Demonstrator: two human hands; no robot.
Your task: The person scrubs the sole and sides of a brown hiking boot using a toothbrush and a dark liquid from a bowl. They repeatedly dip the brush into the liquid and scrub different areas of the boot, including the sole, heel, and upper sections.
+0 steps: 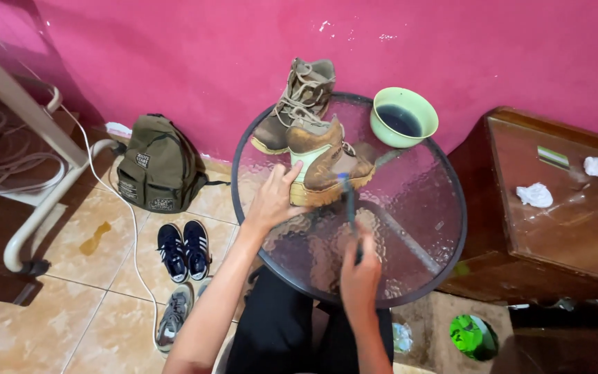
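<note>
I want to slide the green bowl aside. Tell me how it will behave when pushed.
The green bowl holds dark liquid fairly high, so a quick push would probably slosh it. It stands near the glass table's rim, so it could go over the edge. Its wide shape looks unlikely to tip; on wet-looking glass it may slide easily.

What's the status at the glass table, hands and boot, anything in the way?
Left hand flat against the near boot's heel, steadying it. Right hand gripping a brush, tip at the boot's sole edge. Second boot and green bowl behind, not blocking.
</note>
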